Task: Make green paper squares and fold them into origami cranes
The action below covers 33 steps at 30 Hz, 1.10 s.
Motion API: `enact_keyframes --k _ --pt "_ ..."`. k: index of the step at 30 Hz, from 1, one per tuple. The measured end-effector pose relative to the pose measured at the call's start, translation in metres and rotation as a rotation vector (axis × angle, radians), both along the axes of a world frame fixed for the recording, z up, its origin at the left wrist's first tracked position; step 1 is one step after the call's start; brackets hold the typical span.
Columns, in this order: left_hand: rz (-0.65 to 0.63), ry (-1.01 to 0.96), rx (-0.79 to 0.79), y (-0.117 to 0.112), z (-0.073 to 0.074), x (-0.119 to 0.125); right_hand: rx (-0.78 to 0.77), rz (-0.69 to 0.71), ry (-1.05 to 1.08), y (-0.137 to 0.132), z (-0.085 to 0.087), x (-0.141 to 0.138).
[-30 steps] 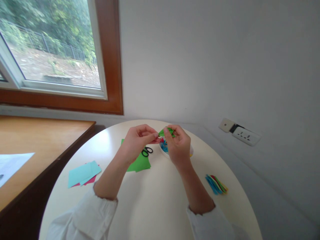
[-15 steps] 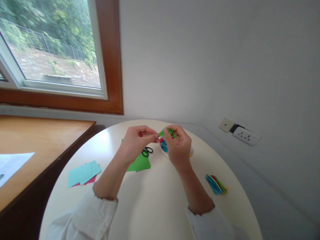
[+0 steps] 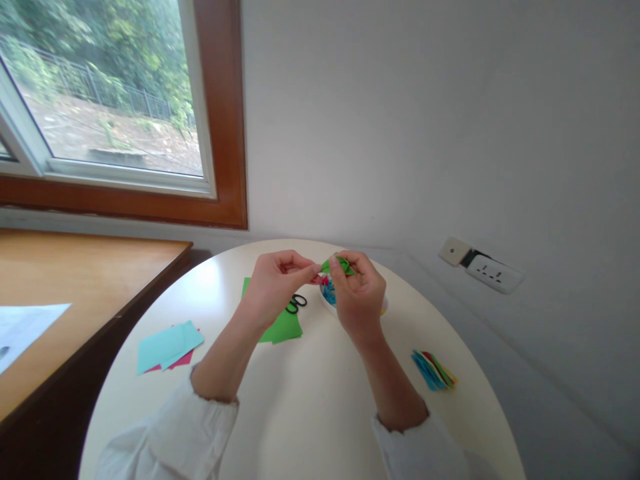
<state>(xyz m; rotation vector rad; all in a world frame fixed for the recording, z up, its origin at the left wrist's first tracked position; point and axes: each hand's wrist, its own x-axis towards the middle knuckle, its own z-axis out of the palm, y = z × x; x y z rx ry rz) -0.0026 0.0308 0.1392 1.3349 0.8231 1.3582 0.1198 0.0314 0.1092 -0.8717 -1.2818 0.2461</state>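
Observation:
Both my hands are raised above the round white table (image 3: pixel 300 413), pinching a small folded green paper piece (image 3: pixel 339 265) between them. My left hand (image 3: pixel 275 283) grips its left tip with thumb and forefinger. My right hand (image 3: pixel 356 293) is closed round its right part. Just behind my right hand sits a small white dish (image 3: pixel 327 300) with blue and red paper bits, mostly hidden. Black scissors (image 3: pixel 296 303) lie on green paper sheets (image 3: pixel 283 327) under my left hand.
Light blue and pink paper sheets (image 3: pixel 169 345) lie at the table's left. A bundle of coloured paper strips (image 3: pixel 433 369) lies at the right. A wooden desk (image 3: pixel 65 280) with a white sheet stands left, under a window. A wall socket (image 3: pixel 493 272) is at the right.
Both hands and the green piece have stayed in nearly the same place; only the fingers shifted slightly on the paper.

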Motion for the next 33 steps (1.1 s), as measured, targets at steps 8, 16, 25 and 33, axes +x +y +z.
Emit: enact_keyframes --k 8,16,25,33 --pt "0.037 0.038 0.041 -0.002 0.000 0.000 0.013 -0.039 -0.011 -0.001 -0.002 -0.001" --pt "0.012 0.013 0.087 -0.003 -0.003 0.002 0.066 -0.070 -0.006 -0.003 -0.002 -0.001" --pt "-0.174 -0.108 -0.049 -0.010 -0.001 0.007 0.116 -0.185 -0.016 -0.009 0.004 -0.002" --pt "-0.093 -0.114 -0.005 -0.012 -0.001 0.008 0.160 -0.216 -0.040 -0.012 0.005 -0.005"
